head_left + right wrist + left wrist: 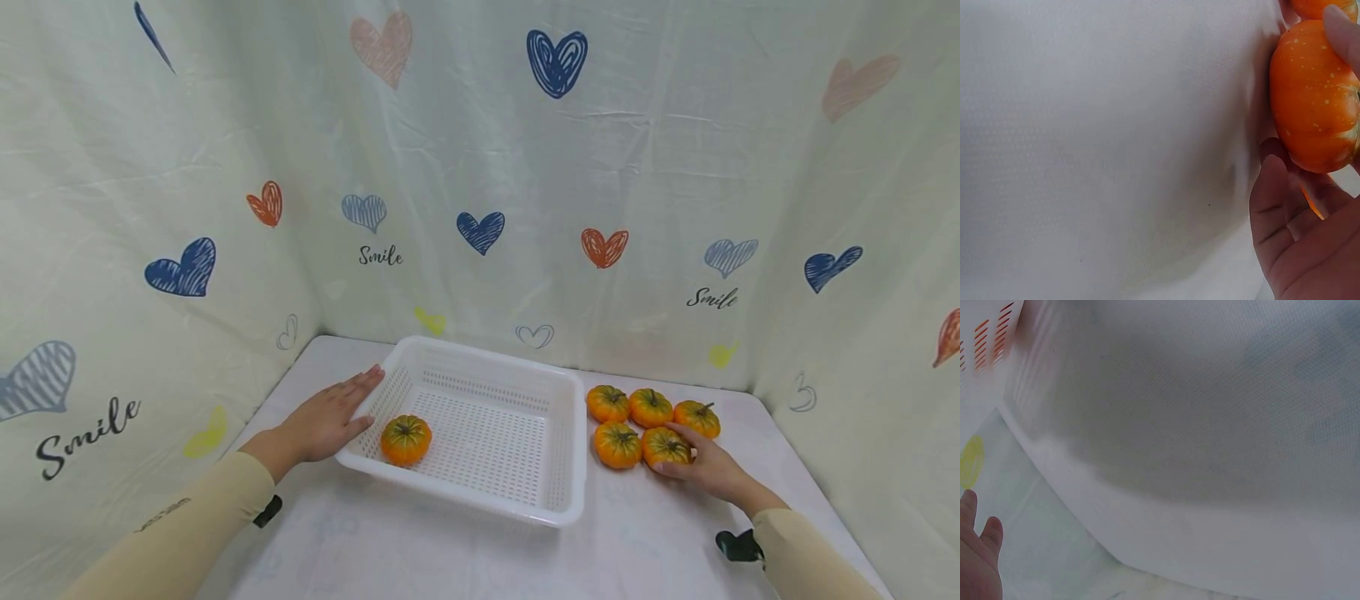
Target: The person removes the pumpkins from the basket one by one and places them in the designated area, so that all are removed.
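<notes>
A white slotted plastic basket (487,433) stands on the table, one small orange pumpkin (406,440) in its front left corner. At the basket's left rim lies my left hand (326,421), its fingers straight and thumb spread; the left wrist view catches only part of this hand (979,550). Right of the basket, several more small pumpkins (651,407) sit close together in two rows. My right hand (712,471) holds the front right pumpkin (667,448) between thumb and fingers. The right wrist view shows that pumpkin (1313,97) from the side, the fingers (1272,215) bent around it.
A white cloth covers the table (375,542). Pale curtains (480,167) printed with hearts and the word "Smile" enclose it at the back and both sides. The cluster of pumpkins stands close to the basket's right wall.
</notes>
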The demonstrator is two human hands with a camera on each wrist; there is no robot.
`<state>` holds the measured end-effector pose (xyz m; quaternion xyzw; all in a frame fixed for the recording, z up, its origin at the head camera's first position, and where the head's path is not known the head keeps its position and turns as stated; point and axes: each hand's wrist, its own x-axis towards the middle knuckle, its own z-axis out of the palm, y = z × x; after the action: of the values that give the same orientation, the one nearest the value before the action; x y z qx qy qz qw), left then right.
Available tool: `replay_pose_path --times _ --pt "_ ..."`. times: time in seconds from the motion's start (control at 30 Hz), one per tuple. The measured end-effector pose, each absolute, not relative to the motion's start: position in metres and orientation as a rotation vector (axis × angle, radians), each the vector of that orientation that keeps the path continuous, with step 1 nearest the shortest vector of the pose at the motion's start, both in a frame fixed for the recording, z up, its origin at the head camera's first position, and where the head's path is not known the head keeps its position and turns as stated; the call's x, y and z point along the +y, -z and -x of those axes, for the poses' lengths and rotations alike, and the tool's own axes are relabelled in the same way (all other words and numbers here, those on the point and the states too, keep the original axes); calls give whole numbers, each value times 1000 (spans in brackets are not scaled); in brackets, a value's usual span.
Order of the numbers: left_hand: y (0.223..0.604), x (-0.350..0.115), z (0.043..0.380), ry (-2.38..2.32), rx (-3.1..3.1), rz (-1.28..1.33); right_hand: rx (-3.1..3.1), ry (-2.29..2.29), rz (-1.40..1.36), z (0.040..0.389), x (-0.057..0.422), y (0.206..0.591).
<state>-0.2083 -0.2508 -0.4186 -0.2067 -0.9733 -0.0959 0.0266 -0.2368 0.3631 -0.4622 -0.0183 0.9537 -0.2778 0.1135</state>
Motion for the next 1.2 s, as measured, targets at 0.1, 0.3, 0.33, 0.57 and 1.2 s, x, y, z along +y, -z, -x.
replay_pose_path --times 0.1,0.3,0.33,0.57,1.2 --pt "418 -251 209 297 -3001 645 2795 827 50 237 364 463" --pt "419 -251 209 295 -2996 646 2787 858 14 238 366 465" --pt "420 -251 209 293 -2999 643 2788 861 14 238 366 465" --pt "421 -252 210 291 -2996 644 2786 890 16 236 366 465" --pt "414 -249 206 338 -3032 635 2792 880 29 238 369 469"
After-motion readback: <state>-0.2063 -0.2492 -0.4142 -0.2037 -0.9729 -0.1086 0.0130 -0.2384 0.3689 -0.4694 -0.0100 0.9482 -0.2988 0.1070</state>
